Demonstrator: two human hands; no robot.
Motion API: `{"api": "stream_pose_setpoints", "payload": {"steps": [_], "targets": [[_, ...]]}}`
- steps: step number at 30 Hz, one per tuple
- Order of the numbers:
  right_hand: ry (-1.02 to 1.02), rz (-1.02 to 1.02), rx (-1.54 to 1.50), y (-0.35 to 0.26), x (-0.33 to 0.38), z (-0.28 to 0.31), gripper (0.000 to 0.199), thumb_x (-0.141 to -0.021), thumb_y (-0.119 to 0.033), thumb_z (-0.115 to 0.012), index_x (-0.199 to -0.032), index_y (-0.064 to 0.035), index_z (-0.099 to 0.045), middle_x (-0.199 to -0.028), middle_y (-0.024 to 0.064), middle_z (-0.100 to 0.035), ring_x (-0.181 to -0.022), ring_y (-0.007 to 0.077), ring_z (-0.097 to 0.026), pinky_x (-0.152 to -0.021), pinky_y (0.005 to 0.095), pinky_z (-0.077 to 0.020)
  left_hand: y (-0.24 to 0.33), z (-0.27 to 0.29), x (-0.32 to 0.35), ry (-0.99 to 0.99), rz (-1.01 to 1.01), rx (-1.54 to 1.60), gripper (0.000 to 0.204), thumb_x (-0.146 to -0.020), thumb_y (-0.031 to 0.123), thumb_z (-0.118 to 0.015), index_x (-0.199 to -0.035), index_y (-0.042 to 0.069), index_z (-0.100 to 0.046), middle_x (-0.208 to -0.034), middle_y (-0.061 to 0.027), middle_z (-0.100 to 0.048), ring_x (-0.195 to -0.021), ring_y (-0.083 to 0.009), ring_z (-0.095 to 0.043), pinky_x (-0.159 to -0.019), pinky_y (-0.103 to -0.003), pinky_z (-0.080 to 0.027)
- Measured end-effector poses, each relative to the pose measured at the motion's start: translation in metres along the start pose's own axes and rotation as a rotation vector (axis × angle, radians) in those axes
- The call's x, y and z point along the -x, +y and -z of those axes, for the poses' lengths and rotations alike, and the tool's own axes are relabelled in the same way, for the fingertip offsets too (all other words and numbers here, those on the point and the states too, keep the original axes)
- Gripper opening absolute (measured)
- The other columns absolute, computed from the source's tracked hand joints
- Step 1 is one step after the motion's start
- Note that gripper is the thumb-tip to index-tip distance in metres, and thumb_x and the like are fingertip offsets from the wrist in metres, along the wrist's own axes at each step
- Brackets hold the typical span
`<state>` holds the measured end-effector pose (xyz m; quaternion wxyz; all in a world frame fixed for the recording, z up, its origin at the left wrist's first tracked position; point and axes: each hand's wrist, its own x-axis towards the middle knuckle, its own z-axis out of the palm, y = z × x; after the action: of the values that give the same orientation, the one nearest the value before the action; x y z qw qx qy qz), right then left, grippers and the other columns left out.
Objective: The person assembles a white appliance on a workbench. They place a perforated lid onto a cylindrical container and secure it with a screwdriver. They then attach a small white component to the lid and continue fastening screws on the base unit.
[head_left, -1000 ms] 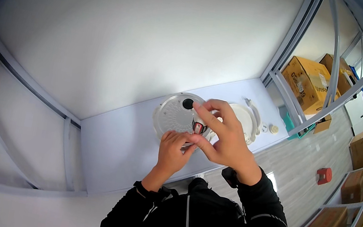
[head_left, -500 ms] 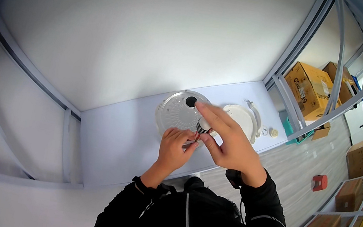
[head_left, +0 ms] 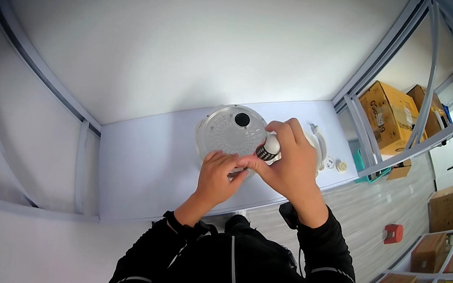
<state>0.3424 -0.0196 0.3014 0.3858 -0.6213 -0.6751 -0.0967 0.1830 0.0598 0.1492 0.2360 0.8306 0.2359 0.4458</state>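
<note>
Landmark: the round clear lid w/ a black knob, lying flat on the pale table, close to the back wall.

Right hand is closing around a small bulb-like part, white dome on top & dark ribbed base, pinching it just off the lid's right edge, slightly above the table. Left hand is sitting at the lid's near rim, fingers curled in & touching the right thumb tip; can't tell whether it's gripping anything.

Right of the lid, mostly hidden behind the right hand, a white round appliance is standing near the table's right end. Just past that, two small pale bits are lying right at the table's end edge.

Left of the lid the table is running bare toward the metal frame post. Near edge of the table is passing just below the lid & under both wrists, so not much depth in front. Beyond the right end: floor, cardboard boxes & shelving.
</note>
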Motion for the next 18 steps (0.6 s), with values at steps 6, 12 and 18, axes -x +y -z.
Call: {"api": "stream_pose_setpoints", "payload": {"steps": [6, 12, 18], "targets": [[-0.145, -0.075, -0.302, 0.0, -0.001, 0.0, 0.059, -0.088, -0.025, -0.084, -0.137, -0.007, -0.054, -0.093, 0.0082, -0.071, -0.068, 0.0267, -0.07, -0.06, 0.0354, -0.0535, 0.003, 0.0, -0.002, -0.016, 0.067, 0.033, 0.026, -0.079, 0.011, -0.085, -0.104, 0.011, -0.077, -0.091, -0.002, -0.079, -0.102, -0.0251, -0.074, -0.1, -0.045, -0.048], [-0.088, -0.175, -0.289, 0.001, 0.0, 0.0, 0.06, -0.088, -0.021, -0.084, -0.139, -0.007, -0.055, -0.087, 0.0081, -0.072, -0.064, 0.025, -0.069, -0.059, 0.0328, -0.0539, 0.006, 0.002, -0.004, -0.028, 0.076, 0.02, 0.027, -0.079, 0.01, -0.085, -0.105, 0.011, -0.079, -0.092, -0.001, -0.08, -0.102, -0.0239, -0.074, -0.099, -0.044, -0.048], [0.226, 0.012, -0.421, 0.009, 0.002, 0.006, 0.059, -0.091, -0.013, -0.082, -0.139, 0.0006, -0.05, -0.095, 0.0121, -0.073, -0.07, 0.0172, -0.07, -0.064, 0.0286, -0.0535, 0.007, 0.009, -0.004, -0.103, 0.103, 0.034, 0.04, -0.08, 0.012, -0.085, -0.118, 0.009, -0.074, -0.099, -0.0009, -0.08, -0.105, -0.0243, -0.073, -0.109, -0.049, -0.046]]}}
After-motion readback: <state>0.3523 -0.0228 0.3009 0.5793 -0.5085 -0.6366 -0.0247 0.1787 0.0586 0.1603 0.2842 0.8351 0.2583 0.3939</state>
